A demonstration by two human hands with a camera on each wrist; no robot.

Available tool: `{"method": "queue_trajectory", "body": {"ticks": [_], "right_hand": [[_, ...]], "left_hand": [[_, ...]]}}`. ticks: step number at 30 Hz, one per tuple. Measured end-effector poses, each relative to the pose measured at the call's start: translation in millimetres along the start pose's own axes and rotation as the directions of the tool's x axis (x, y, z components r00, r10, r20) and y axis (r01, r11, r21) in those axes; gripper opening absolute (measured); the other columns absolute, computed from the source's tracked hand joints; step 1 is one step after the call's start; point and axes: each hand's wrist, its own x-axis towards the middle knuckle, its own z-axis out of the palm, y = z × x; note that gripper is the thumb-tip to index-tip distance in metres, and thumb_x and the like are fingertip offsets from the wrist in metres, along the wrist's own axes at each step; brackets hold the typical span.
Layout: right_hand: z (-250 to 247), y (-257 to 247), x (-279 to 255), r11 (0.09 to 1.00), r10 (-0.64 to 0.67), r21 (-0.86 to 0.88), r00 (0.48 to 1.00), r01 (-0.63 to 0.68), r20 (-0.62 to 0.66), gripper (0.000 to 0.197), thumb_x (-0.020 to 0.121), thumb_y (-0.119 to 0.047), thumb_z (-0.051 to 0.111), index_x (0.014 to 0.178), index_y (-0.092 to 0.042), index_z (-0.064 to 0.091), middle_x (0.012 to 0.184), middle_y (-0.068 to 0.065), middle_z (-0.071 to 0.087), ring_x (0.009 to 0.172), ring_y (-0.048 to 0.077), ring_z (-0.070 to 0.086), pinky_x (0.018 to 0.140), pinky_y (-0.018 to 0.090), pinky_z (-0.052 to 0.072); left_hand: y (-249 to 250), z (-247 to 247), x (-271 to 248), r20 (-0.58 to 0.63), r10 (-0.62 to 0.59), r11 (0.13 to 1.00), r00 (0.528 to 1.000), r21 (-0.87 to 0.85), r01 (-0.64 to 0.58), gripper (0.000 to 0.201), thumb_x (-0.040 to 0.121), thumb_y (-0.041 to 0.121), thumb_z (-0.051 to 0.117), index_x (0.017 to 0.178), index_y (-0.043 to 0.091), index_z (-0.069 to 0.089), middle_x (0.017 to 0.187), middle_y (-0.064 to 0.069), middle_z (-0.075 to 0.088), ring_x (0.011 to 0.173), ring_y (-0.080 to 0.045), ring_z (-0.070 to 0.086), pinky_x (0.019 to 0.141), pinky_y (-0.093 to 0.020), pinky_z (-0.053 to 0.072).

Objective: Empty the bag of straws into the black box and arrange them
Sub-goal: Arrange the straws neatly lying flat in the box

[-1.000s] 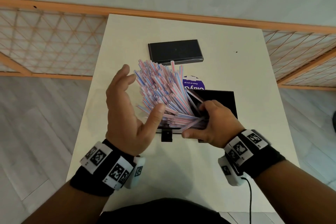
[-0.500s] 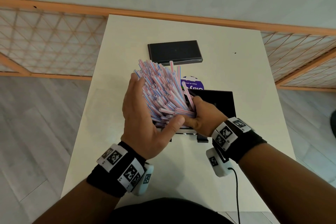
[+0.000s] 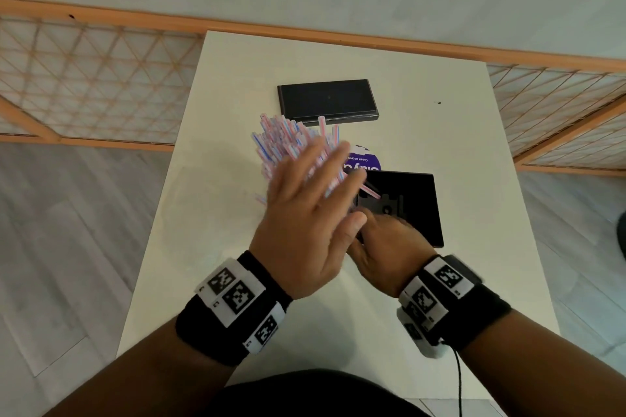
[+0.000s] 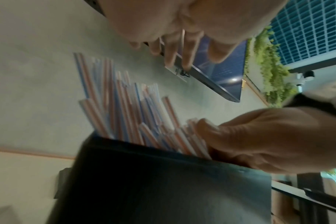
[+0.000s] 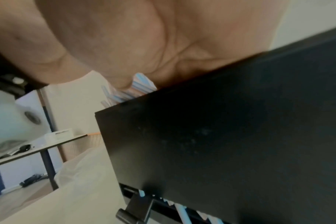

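A fanned bundle of pink, blue and white striped straws (image 3: 288, 142) stands with its lower ends in the black box (image 3: 411, 210) at mid-table. My left hand (image 3: 315, 199) is spread flat over the bundle, fingers straight and motion-blurred. My right hand (image 3: 386, 247) sits at the box's near left corner, partly under the left thumb. In the left wrist view the right hand (image 4: 259, 139) curls round the straws (image 4: 125, 113) at the box's rim (image 4: 163, 181), thumb on them. The right wrist view shows my palm (image 5: 144, 37) on the box's edge (image 5: 220, 136).
A flat black lid (image 3: 327, 100) lies on the white table (image 3: 457, 152) behind the straws. A purple printed label (image 3: 364, 161), likely the bag, shows behind the box. Orange lattice railings flank the table on both sides.
My left hand swung from the bundle's left side across its top toward the right. My right hand slid back to the box's near corner, and more of the box's inside shows.
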Motion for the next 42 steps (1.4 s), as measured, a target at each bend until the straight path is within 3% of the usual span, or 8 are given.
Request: {"method": "queue_trajectory", "body": {"ticks": [5, 8, 13, 17, 25, 32, 37, 42], "right_hand": [[-2, -3, 4, 0.998, 0.032, 0.048, 0.999, -0.033, 0.018, 0.064, 0.077, -0.066, 0.018, 0.106, -0.02, 0.051, 0.098, 0.0, 0.068, 0.088, 0.028, 0.066, 0.084, 0.04, 0.051], [-9, 4, 0, 0.977, -0.047, 0.212, 0.994, 0.024, 0.101, 0.053, 0.073, -0.069, 0.036, 0.108, -0.033, 0.055, 0.097, -0.014, 0.063, 0.09, 0.013, 0.063, 0.078, 0.036, 0.053], [-15, 15, -5, 0.983, -0.042, 0.184, 0.982, 0.008, 0.182, 0.08, 0.064, -0.076, 0.046, 0.125, -0.024, 0.058, 0.115, -0.002, 0.066, 0.108, 0.019, 0.06, 0.088, 0.039, 0.052], [-22, 20, -7, 0.999, 0.026, 0.017, 0.955, -0.032, 0.296, 0.075, 0.073, -0.065, 0.051, 0.131, -0.017, 0.053, 0.124, 0.007, 0.061, 0.114, 0.027, 0.058, 0.095, 0.04, 0.048], [-15, 28, -7, 0.994, 0.065, 0.069, 0.973, -0.083, 0.224, 0.075, 0.069, -0.062, 0.061, 0.13, -0.023, 0.047, 0.121, 0.0, 0.064, 0.108, 0.026, 0.064, 0.089, 0.043, 0.055], [-15, 37, -3, 0.986, 0.114, 0.091, 0.971, -0.136, 0.212, 0.058, 0.068, -0.056, 0.059, 0.114, -0.021, 0.055, 0.107, 0.001, 0.065, 0.1, 0.023, 0.064, 0.083, 0.042, 0.056], [-15, 39, -6, 0.977, 0.115, 0.159, 0.979, -0.142, 0.166, 0.069, 0.066, -0.065, 0.054, 0.12, -0.023, 0.055, 0.111, -0.002, 0.064, 0.102, 0.022, 0.062, 0.084, 0.04, 0.055], [-16, 37, -7, 0.954, 0.168, 0.246, 0.986, -0.168, 0.024, 0.081, 0.066, -0.064, 0.069, 0.13, -0.021, 0.044, 0.122, -0.001, 0.055, 0.11, 0.02, 0.056, 0.092, 0.039, 0.051]], "left_hand": [[2, 15, 12, 0.087, 0.161, 0.986, 0.983, 0.027, -0.164, 0.019, 0.086, 0.0, 0.056, 0.093, -0.002, 0.074, 0.11, -0.016, 0.075, 0.115, -0.031, 0.066, 0.105, -0.038, 0.045], [30, 7, 37, 0.055, -0.083, 0.968, 0.995, -0.231, 0.093, 0.004, 0.083, 0.007, 0.068, 0.086, 0.006, 0.071, 0.085, -0.003, 0.072, 0.081, -0.017, 0.066, 0.078, -0.027, 0.053], [49, 36, 80, 0.616, -0.555, 0.412, 0.559, -0.381, 0.828, 0.021, 0.068, 0.029, 0.068, 0.074, 0.028, 0.048, 0.085, -0.001, 0.057, 0.076, -0.015, 0.058, 0.089, -0.054, 0.056], [58, 49, 94, 0.645, -0.588, 0.428, 0.488, -0.263, 0.864, 0.04, 0.071, 0.021, 0.064, 0.057, 0.021, 0.027, 0.057, -0.003, 0.033, 0.056, -0.02, 0.036, 0.055, -0.036, 0.031], [44, 57, 83, 0.615, -0.734, 0.128, 0.288, -0.291, 0.948, 0.032, 0.057, 0.025, 0.067, 0.078, 0.001, 0.071, 0.065, -0.005, 0.057, 0.066, -0.026, 0.054, 0.069, -0.04, 0.043], [40, 68, 94, 0.637, -0.748, -0.096, 0.188, -0.385, 0.918, 0.012, 0.085, 0.0, 0.063, 0.081, 0.01, 0.057, 0.093, -0.014, 0.051, 0.087, -0.028, 0.048, 0.076, -0.039, 0.038], [32, 73, 93, 0.533, -0.813, -0.028, 0.237, -0.441, 0.897, 0.004, 0.081, 0.0, 0.067, 0.079, 0.002, 0.064, 0.073, -0.009, 0.056, 0.075, -0.024, 0.051, 0.072, -0.034, 0.043], [40, 45, 88, 0.424, -0.772, 0.38, 0.474, -0.291, 0.878, 0.02, 0.074, 0.022, 0.072, 0.094, 0.019, 0.071, 0.074, 0.009, 0.061, 0.079, -0.018, 0.061, 0.079, -0.031, 0.049]]}}
